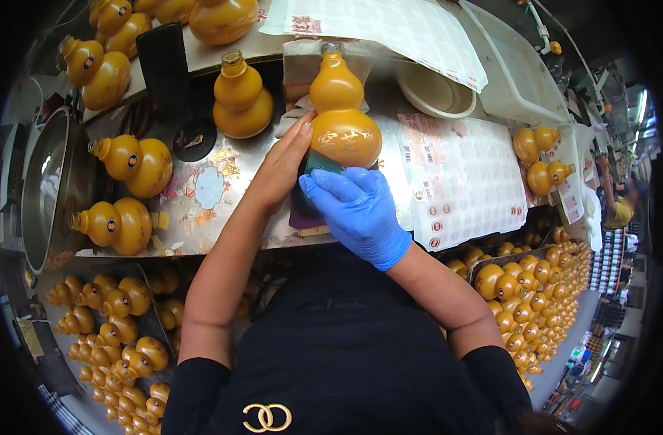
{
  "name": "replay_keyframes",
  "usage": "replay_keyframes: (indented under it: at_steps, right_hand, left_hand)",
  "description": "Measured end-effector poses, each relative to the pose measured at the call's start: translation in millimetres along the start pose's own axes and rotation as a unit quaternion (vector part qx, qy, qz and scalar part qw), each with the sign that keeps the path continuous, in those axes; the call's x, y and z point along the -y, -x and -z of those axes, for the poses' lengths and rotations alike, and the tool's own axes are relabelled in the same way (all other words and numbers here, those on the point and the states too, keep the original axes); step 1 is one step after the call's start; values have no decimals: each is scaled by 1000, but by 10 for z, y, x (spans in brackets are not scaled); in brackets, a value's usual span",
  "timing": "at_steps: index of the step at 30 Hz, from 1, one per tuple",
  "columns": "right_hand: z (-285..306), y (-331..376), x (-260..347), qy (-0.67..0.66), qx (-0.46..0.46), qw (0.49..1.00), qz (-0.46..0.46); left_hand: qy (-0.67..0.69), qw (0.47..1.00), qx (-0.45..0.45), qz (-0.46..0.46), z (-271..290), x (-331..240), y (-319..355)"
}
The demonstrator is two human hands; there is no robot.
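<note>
Left hand [284,170] lies open, flat against the gourd bottle [339,116] to steady it; gloved right hand [357,206] presses a green pad [320,163], fingers curled.

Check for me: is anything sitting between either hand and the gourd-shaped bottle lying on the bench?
Nothing visible. The bare left hand already rests against the side of the gourd-shaped bottle, and the blue-gloved right hand is at its base. A small dark green piece shows just above the glove; what it is I cannot tell.
</note>
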State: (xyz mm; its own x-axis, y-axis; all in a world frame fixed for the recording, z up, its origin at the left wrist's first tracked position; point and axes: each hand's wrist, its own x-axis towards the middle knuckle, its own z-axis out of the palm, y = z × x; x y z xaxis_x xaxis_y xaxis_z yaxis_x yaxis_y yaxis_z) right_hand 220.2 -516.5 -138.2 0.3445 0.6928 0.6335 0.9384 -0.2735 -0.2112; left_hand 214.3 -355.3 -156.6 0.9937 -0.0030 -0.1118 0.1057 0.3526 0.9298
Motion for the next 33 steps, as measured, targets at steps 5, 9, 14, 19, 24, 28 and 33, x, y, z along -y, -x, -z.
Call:
replay_keyframes:
  at_steps: [5, 9, 14, 19, 24, 28, 33]
  right_hand:
    - [41, 41, 28, -2, 18, 1000, -14]
    - [338, -236, -17, 70, 4, 997, -11]
    - [460, -330, -62, -111, 88, 988, -54]
    - [502, -563, -795, -343, 133, 892, -263]
    - [453, -744, -979, -332, 132, 899, -255]
    - [340, -719, -1054, -229, 3, 967, -109]
    - [504, 50, -609, -7, -10, 994, 105]
  left_hand:
    - [-36, 998, 9, -50, 81, 56, -56]
    - [-24, 999, 12, -24, 90, 50, -11]
    - [-11, 1000, 11, -12, 43, 35, 4]
    - [-51, 998, -6, -38, 30, 54, 16]
    - [-52, 998, -26, -17, 28, 54, 9]
    - [-49, 998, -36, -3, 29, -19, -29]
    - [-88, 993, -80, -12, 27, -50, -128]
